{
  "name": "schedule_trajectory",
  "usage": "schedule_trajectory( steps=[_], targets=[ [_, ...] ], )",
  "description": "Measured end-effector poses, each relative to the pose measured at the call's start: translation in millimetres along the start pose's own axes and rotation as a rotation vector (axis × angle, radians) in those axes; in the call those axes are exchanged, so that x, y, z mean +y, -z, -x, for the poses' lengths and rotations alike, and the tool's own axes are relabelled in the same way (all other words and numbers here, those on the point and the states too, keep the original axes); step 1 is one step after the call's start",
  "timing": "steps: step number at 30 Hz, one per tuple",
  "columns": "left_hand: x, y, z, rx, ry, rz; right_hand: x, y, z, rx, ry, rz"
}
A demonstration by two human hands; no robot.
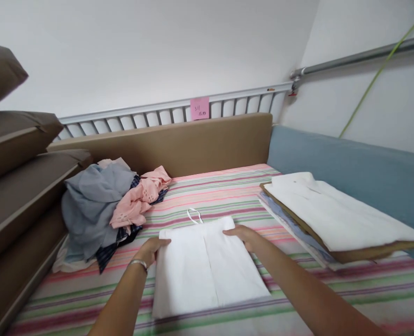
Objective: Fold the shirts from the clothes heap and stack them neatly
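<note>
A folded white garment lies in front of me, with a thin white loop of strap sticking out beyond its far edge. My left hand grips its far left corner, the thumb on top and the fingers mostly hidden beneath. At the far right corner, my right hand pinches the cloth the same way. Whether it is a skirt or a top, I cannot tell. Under it spreads a striped sheet in pink, green and white.
On the left sits a heap of rumpled clothes, blue-grey, pink and dark plaid, beside stacked brown cushions. To the right is a stack of folded garments, white on top. Brown and blue padded panels border the sheet; a pink note hangs behind.
</note>
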State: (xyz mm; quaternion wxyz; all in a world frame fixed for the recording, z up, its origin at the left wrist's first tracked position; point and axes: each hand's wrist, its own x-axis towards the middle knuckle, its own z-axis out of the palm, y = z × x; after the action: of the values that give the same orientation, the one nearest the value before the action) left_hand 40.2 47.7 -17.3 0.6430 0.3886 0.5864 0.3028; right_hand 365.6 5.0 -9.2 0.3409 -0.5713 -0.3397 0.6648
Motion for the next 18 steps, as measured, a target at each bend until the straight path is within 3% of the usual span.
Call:
schedule_trajectory(
  steps=[5,8,10,13,16,18],
  targets=[
    [50,12.4,29,-0.059,-0.139,0.059,-50,0,27,0.079,0.324,0.033],
    [85,17.8,63,-0.060,-0.379,-0.011,-83,-1,61,0.216,0.581,0.160],
    [91,18.3,85,0.011,-0.582,-0.154,-87,-3,85,0.286,0.725,0.274],
    [55,16.1,108,0.189,-0.821,-0.406,-49,-3,111,0.316,0.941,0.418],
    [-25,17.2,114,0.256,-0.943,-0.553,30,3,119,0.280,1.022,0.612],
    [-84,23.9,116,0.226,-0.876,-0.609,86,10,119,0.276,0.955,0.741]
  ],
)
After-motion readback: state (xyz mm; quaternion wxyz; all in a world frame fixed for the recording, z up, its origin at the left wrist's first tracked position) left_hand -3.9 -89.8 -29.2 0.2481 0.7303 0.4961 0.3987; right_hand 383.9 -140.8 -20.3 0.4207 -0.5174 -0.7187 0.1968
